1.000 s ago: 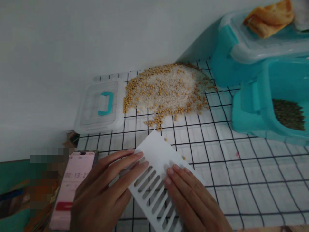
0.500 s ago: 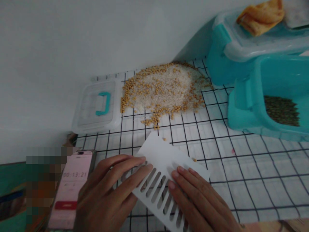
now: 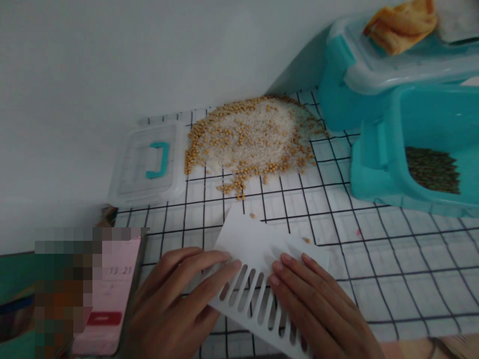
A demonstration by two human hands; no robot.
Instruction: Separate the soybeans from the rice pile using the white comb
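Both hands are on a flat white slotted sheet (image 3: 247, 239). Its far part is plain and its near part has a row of long slots. The fingers of my left hand (image 3: 183, 294) are bent over its left edge, with the thumb low at that side. My right hand (image 3: 314, 304) lies over the right part, fingers together and pressed on the slots; its thumb is hidden. Beyond the sheet spreads a pile of white rice grains (image 3: 262, 124) mixed with yellow soybeans (image 3: 243, 172). A few loose beans lie near the sheet's far edge.
A clear lid (image 3: 138, 159) with a teal handle lies left of the pile. At right stand an open teal bin (image 3: 377, 169) holding green beans (image 3: 430, 169) and a lidded teal box (image 3: 337, 99) with an orange cloth (image 3: 404, 25). A phone (image 3: 108, 294) showing a timer is at lower left.
The slotted sheet has turned slightly clockwise and shifted a little right, both hands moving with it. The rice and soybean pile looks the same.
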